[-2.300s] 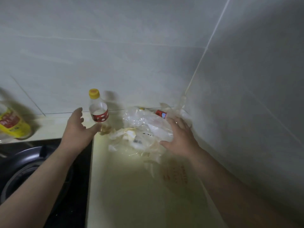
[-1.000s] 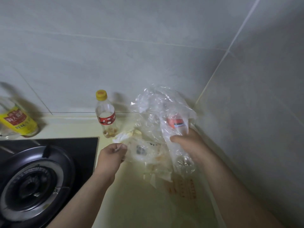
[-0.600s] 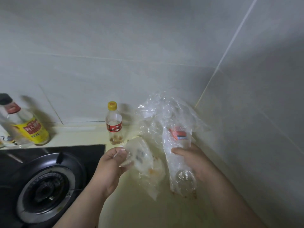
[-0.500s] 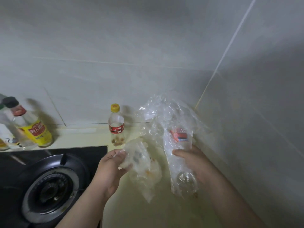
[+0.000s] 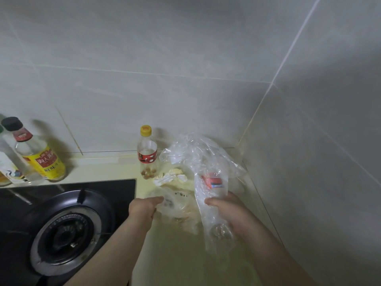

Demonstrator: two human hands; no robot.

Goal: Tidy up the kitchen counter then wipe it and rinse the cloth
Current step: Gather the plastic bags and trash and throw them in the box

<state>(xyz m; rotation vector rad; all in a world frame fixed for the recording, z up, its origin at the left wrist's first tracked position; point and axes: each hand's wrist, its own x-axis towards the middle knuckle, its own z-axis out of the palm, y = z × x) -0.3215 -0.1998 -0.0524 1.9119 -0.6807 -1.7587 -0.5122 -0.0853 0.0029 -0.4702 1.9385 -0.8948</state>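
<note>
The crumpled clear plastic bag (image 5: pixel 208 162) with a red-labelled container (image 5: pixel 213 181) inside is lifted off the pale yellow desk (image 5: pixel 175 261) near the tiled corner, at about 2 o'clock from the frame's centre; the right hand (image 5: pixel 231 211) is closed around the container through the film. At 9 o'clock from it, the left hand (image 5: pixel 144 207) pinches a second, smaller clear bag (image 5: pixel 177 205) with brownish scraps inside. Both bags look light, limp and slippery, likely to sag and spill, so gathering them at the mouth seems best. Crumpled white tissue (image 5: pixel 171 176) lies behind at 12 o'clock, beside a small yellow-capped clear bottle (image 5: pixel 147 153). A black gas hob (image 5: pixel 66 228) sits at 9 o'clock, a yellow-labelled sauce bottle (image 5: pixel 39 155) at 10; grey wall tiles (image 5: pixel 185 58) enclose the corner.
</note>
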